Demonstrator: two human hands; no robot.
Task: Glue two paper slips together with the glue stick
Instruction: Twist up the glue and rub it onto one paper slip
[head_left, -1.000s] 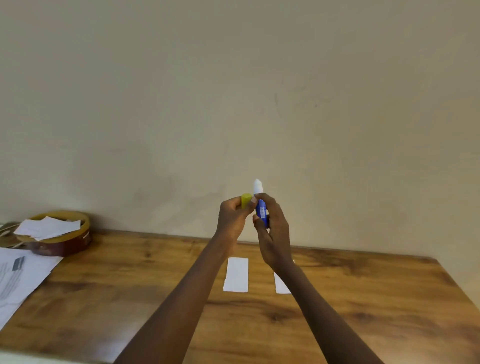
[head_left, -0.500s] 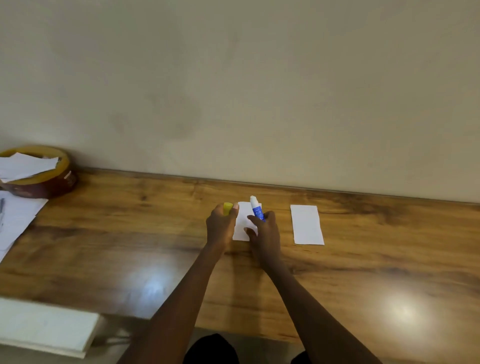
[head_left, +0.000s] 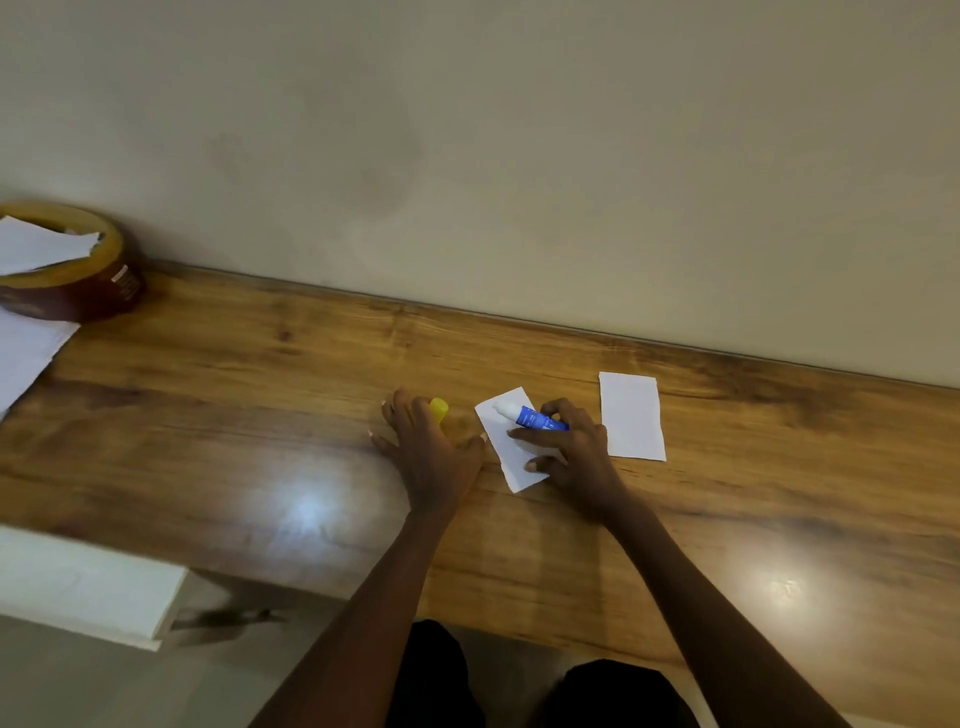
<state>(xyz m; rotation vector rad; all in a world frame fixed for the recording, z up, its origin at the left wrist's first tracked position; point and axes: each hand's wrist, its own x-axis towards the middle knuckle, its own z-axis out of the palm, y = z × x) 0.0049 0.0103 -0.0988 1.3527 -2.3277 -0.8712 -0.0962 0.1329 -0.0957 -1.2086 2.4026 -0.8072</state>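
Observation:
Two white paper slips lie on the wooden table. My right hand holds the blue glue stick, its white tip lying low over the upper end of the left slip, while the fingers press that slip down. The right slip lies flat and untouched just beyond that hand. My left hand rests flat on the table with fingers spread. The yellow cap pokes out from under its fingertips.
A round brown and yellow tin with paper scraps on top stands at the far left by the wall. White sheets lie beside it. A white shelf juts out below the table's front edge.
Both hands came down from in front of the wall to the table. The glue stick went from upright to tilted over the left slip. My left hand flattened beside the cap.

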